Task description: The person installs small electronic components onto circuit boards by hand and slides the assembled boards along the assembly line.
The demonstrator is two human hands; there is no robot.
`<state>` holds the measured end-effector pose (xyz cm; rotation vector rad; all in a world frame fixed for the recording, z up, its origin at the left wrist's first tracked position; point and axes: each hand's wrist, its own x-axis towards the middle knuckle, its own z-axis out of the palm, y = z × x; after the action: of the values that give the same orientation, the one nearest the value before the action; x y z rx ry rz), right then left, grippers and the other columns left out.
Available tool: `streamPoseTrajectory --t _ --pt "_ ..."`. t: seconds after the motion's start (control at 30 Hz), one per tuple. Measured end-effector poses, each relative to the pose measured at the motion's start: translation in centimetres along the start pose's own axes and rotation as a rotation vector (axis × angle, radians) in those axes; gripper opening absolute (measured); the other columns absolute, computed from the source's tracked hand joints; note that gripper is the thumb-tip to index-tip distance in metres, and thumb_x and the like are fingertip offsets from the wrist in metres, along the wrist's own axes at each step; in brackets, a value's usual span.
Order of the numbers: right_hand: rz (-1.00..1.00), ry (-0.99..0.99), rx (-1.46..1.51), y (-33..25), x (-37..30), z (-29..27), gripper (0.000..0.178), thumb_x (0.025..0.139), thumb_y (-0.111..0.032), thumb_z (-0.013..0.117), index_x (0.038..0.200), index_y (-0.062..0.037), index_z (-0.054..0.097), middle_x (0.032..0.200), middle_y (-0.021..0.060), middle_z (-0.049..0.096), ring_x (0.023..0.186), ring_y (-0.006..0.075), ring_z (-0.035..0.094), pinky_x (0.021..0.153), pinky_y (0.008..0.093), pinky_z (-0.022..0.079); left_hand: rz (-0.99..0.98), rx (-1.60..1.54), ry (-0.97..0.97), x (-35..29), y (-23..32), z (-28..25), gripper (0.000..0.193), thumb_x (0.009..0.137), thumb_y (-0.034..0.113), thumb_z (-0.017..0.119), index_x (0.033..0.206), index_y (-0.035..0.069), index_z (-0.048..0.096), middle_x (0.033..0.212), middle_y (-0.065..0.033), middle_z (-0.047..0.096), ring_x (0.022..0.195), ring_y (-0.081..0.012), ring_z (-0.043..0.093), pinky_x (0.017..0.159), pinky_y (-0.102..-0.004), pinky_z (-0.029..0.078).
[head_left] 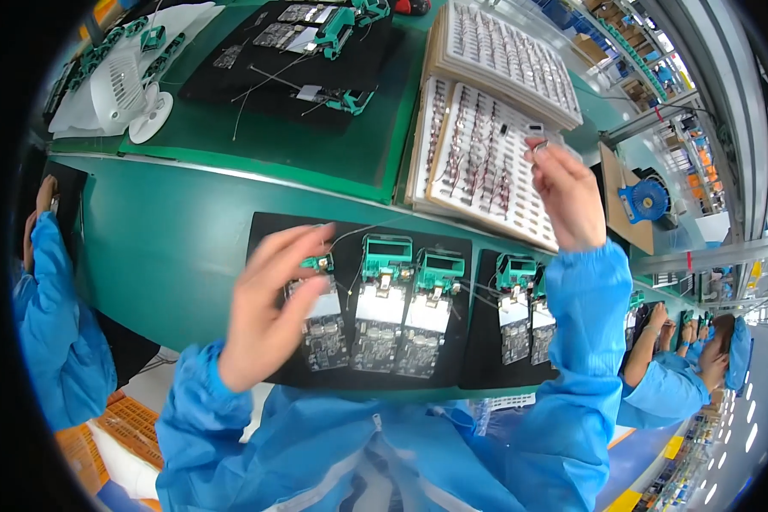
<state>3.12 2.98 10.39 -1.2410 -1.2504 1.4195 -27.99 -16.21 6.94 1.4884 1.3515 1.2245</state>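
Observation:
My left hand (pixel 269 303) hovers, slightly blurred, with fingers spread and nothing held, over the leftmost circuit board (pixel 326 340) on a black mat. Beside it on that mat lie two more boards, each with a green plastic frame (pixel 387 253) at its far end. Out to the right, my right hand (pixel 569 192) pinches its thumb and fingertips together above a white tray (pixel 533 200) holding rows of small parts with thin wires (pixel 480 162). At those fingertips is something small and dark that I cannot make out.
A taller tray stack (pixel 512 60) stands behind. More boards (pixel 514 328) lie on the right-hand mat. On the far bench are green-framed assemblies (pixel 337 32) and a white fan (pixel 121 90); a blue fan (pixel 645 200) stands right. Co-workers' blue sleeves (pixel 47 290) (pixel 670 397) flank me.

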Motion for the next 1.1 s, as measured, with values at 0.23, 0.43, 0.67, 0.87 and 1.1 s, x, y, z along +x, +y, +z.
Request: streamPoseTrajectory --t 0.23,0.43,0.67,0.87,1.1 --pt "0.056 -0.186 0.149 4.6 -13.4 3.6 0.02 0.092 -0.002 0.067 0.111 -0.0016 0.073 0.108 0.0115 0.073 0.092 0.014 0.068 0.08 0.0282 0.053 -0.155 -0.608 -0.201 2.2 0.2 7.7 0.029 0.096 -0.002 0.059 0.124 -0.004 0.061 0.118 -0.0101 0.061 0.1 -0.017 0.067 0.088 -0.0291 0.056" --pt "-0.146 -0.07 -0.165 8.7 -16.6 2.9 0.021 0.089 0.004 0.068 0.108 0.0 0.074 0.096 0.0091 0.071 0.086 0.0145 0.065 0.075 0.0251 0.052 -0.224 -0.406 -0.302 1.8 -1.9 10.3 0.014 0.096 0.0 0.061 0.107 -0.005 0.066 0.102 -0.0068 0.063 0.091 -0.0114 0.063 0.08 -0.0259 0.054" --pt "-0.628 0.021 -0.763 11.8 -16.6 1.8 0.039 0.071 0.008 0.07 0.107 -0.0049 0.073 0.089 0.007 0.065 0.074 0.0236 0.062 0.062 0.0339 0.052 0.026 0.103 -0.308 4.1 -3.0 13.7 0.017 0.087 -0.004 0.064 0.104 -0.002 0.067 0.092 -0.008 0.063 0.075 -0.0137 0.061 0.068 -0.0274 0.05" --pt "-0.562 0.046 -0.795 12.6 -15.3 0.7 0.034 0.072 0.006 0.07 0.104 -0.0049 0.073 0.091 0.0083 0.066 0.08 0.0262 0.064 0.064 0.0367 0.055 0.298 0.295 -0.265 5.4 -4.2 16.4 0.011 0.085 -0.004 0.067 0.095 -0.001 0.064 0.092 -0.0118 0.062 0.08 -0.0286 0.062 0.068 -0.0346 0.051" --pt "-0.546 0.089 -0.788 13.2 -14.8 -0.4 0.031 0.073 0.005 0.07 0.103 -0.0032 0.073 0.09 0.0087 0.065 0.079 0.0262 0.063 0.063 0.0365 0.054 0.374 0.373 -0.234 5.6 -4.7 18.0 0.013 0.083 -0.004 0.068 0.095 0.0 0.065 0.092 -0.012 0.061 0.083 -0.031 0.063 0.069 -0.0381 0.052"
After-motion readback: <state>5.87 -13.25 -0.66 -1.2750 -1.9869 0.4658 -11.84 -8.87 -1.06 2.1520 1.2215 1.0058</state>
